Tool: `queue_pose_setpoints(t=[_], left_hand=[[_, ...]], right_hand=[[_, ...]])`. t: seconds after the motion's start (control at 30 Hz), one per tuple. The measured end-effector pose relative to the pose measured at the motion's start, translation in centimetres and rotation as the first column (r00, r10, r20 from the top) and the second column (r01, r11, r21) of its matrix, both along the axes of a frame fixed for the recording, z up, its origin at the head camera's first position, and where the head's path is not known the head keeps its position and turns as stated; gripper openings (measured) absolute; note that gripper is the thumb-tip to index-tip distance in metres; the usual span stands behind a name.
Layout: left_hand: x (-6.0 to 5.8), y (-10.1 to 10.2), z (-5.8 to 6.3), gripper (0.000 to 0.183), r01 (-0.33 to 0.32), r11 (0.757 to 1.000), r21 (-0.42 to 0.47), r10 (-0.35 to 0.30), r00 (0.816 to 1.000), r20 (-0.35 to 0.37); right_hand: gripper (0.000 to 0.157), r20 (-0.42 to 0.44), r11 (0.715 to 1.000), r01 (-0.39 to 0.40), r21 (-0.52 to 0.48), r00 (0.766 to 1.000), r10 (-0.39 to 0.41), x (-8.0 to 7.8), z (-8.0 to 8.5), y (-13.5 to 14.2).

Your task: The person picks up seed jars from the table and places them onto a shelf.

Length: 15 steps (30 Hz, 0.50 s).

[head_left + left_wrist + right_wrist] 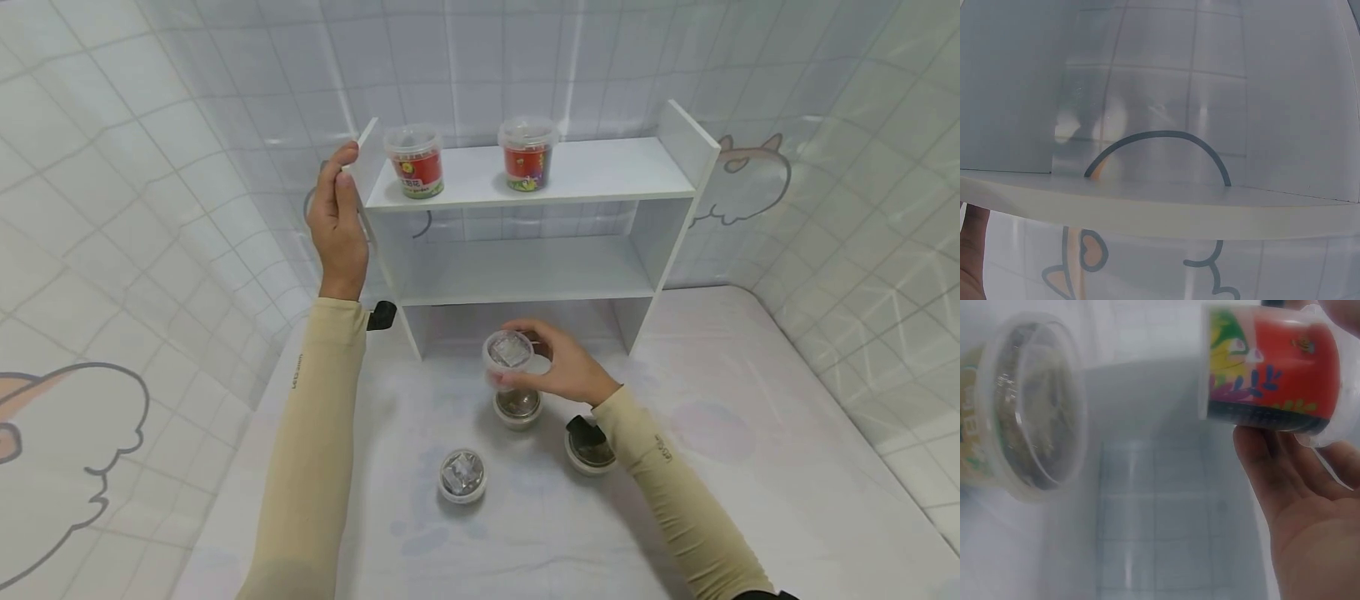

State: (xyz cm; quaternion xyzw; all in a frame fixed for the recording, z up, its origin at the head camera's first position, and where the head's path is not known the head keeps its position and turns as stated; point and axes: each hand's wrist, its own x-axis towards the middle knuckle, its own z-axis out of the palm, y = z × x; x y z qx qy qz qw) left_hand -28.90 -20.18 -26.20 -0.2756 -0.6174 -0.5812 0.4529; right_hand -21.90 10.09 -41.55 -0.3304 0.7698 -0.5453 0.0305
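Note:
My right hand (558, 362) grips a clear plastic tub (508, 352) just in front of the white shelf. The right wrist view shows the tub's red printed label (1272, 369), with fingers curled round its side. Below it in the head view stands a lidded tub (517, 407) with dark contents, partly overlapped by the held one. My left hand (339, 221) is raised beside the shelf's left side panel (367, 171), fingers pointing up near the panel's top edge. Only a bit of that hand (971, 256) enters the left wrist view, below a shelf board (1166, 215).
Two red-labelled tubs, one on the left (416, 162) and one mid-shelf (527, 157), stand on the shelf's top board. On the cloth-covered table sit a tub with a silvery packet (462, 475) and another tub (590, 450) beside my right sleeve. Tile-patterned sheeting (480, 67) surrounds the table.

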Motion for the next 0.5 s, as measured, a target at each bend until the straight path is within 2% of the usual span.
queue_pose_setpoints(t=[0.4,0.5], left_hand=[[-0.1,-0.1,-0.1,0.030,-0.003,1.000,-0.002,0.003,1.000,0.000],[-0.1,0.0,-0.1,0.030,0.006,1.000,-0.002,-0.006,1.000,0.002]], right_hand=[[0.074,-0.039,0.997,0.025,-0.070,0.999,-0.027,-0.1,1.8,1.3],[0.072,-0.051,0.997,0.020,-0.079,0.998,-0.024,0.5,3.1,1.5]])
